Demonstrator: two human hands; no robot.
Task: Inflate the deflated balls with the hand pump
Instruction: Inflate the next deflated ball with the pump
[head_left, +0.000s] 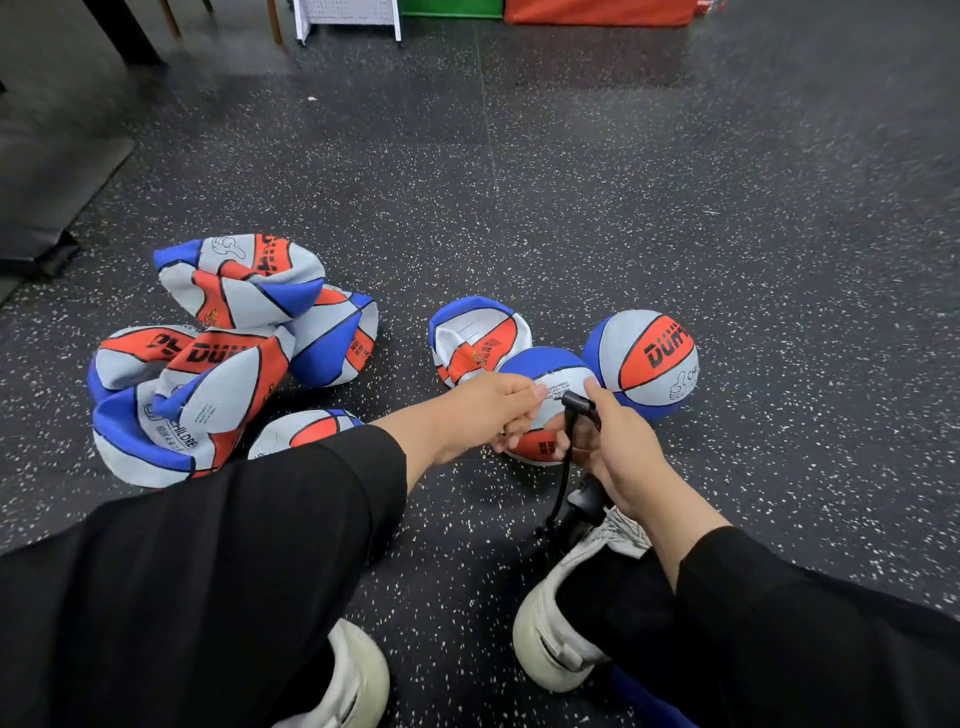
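Sleeves (208, 561) hide pump (584, 512) body; fingers (519, 441) cover ball (550, 371).

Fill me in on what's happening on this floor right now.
A person crouches on the floor, working on one ball. The left hand grips its side while the right hand holds the pump hose nozzle against it. The pump sits by the right shoe. One round, inflated ball lies just right of it. A flat ball lies behind, and a pile of flat balls waits on the left.
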